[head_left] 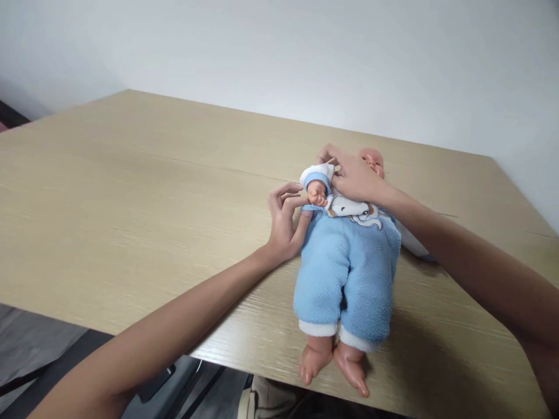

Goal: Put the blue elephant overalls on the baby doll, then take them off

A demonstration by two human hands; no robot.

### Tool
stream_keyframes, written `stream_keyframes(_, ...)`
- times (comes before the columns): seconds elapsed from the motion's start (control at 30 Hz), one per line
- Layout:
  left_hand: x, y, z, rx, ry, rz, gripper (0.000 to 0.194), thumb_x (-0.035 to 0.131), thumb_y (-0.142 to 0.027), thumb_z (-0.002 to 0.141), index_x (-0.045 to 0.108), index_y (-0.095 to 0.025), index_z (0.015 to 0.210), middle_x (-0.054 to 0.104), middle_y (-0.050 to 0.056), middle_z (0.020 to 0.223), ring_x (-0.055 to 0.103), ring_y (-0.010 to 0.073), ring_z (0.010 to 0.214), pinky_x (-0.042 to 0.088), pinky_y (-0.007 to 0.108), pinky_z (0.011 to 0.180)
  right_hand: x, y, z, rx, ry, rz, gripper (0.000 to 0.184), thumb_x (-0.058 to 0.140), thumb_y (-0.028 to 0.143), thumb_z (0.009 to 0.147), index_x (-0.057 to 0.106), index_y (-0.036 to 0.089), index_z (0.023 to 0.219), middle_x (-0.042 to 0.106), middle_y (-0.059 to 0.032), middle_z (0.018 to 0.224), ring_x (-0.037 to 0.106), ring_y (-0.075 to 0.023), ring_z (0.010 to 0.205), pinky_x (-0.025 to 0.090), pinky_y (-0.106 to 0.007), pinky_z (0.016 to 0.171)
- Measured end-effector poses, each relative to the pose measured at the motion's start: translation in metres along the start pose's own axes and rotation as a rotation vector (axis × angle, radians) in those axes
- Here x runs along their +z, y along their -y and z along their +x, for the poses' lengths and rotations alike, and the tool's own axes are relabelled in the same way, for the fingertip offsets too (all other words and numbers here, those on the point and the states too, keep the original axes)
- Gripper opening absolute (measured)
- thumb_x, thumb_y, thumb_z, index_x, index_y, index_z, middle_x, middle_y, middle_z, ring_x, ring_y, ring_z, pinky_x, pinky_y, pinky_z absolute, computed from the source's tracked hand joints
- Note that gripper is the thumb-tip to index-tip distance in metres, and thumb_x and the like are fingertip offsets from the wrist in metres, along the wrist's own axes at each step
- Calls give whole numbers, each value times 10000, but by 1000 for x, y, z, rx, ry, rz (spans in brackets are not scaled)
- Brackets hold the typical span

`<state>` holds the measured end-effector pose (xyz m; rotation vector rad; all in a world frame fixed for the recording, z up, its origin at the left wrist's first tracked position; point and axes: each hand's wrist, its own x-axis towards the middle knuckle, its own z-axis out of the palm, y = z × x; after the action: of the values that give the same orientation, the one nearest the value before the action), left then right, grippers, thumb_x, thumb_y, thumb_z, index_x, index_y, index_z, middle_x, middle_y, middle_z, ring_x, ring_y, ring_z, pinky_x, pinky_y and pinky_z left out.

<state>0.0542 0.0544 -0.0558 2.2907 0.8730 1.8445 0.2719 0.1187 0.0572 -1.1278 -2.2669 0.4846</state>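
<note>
Appears to adjust blue-and-white sleeve (321, 174) on plastic doll (349, 256) in fuzzy blue clothing (325, 267), face-up on pale wooden bench (144, 203), apparently pinching garment edge (313, 207) in left hand (286, 220) and sleeve in right hand (354, 174); calls for even tension.

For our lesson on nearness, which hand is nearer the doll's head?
Right. The right hand is close to the doll's head; the left hand is lower, beside its waist.

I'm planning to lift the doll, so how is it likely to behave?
The doll may flop somewhat, since its fleecy suit looks soft and padded. Its shiny bare feet look smooth, so they could slip in a grip. Lying on its back, it seems unlikely to roll.
</note>
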Motion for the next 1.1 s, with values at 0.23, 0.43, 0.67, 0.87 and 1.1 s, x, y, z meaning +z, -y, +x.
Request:
stream_keyframes(0.23,3,7,0,-176,-2,-298,226,505,-478,1212,606,-280,1256,665,98,1259,660,264,1211,561,476,1092,10,9,5,-81,95,-206,391,557,37,870,722,180,1194,825,-138,1197,740,-318,1064,526,-424,923)
stream_keyframes(0.43,8,12,3,-686,-36,-530,425,766,-678,1049,652,-276,1128,669,51,1183,637,228,1131,549,345,1003,12,3,2,-23,165,-79,329,620,104,944,710,192,1248,814,-140,1288,763,-305,1151,566,-436,1012)
stream_keyframes(0.67,19,19,8,-914,-98,-825,494,909,-653,943,609,-288,1087,661,-12,978,631,149,851,549,242,772,-6,33,-26,286,182,-112,367,680,576,1083,707,225,981,794,-76,942,728,-282,904,529,-390,850)
stream_keyframes(0.87,27,40,16,-1124,24,-903,235,801,-325,1044,592,-263,1133,680,-20,908,639,123,766,541,223,719,0,6,-37,305,122,207,406,785,630,949,660,246,903,748,-32,916,672,-249,851,504,-360,752)
stream_keyframes(1.1,24,52,29,-963,223,-733,158,773,-305,991,639,-224,1003,707,29,1055,685,184,1036,566,283,974,6,-17,-49,445,-15,600,446,942,599,777,667,270,901,707,-6,864,648,-227,795,524,-325,654)
